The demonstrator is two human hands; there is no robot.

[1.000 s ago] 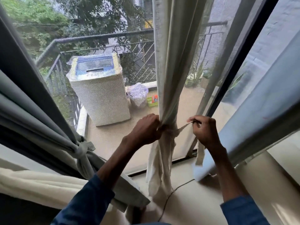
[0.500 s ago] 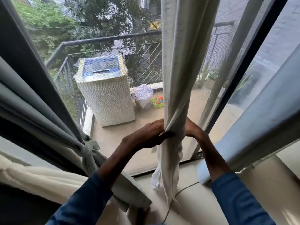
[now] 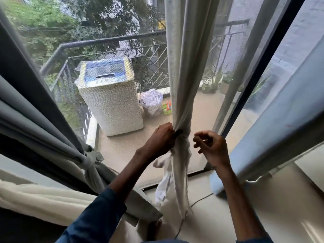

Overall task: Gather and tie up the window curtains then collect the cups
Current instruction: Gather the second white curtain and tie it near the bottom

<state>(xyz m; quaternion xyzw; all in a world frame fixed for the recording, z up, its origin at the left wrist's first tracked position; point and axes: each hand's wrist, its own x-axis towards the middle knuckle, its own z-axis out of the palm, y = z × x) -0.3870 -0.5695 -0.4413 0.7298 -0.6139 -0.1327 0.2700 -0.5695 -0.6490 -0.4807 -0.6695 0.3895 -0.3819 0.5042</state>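
Top of curtain [image 3: 185,67] cut off by upper edge; L hand [image 3: 161,137] grips it w/ fingertips buried in the folds. R hand [image 3: 212,146] is motion-blurred, fingers curled, can't tell if it pinches anything. Label on green box [image 3: 166,108], half behind curtain, too small to read.

Home, room at a balcony window: grey fabric curtains [image 3: 43,130] tied back, white top-load washing machine [image 3: 112,100] outside by dark metal balcony railing [image 3: 112,41], potted plants [image 3: 213,83].
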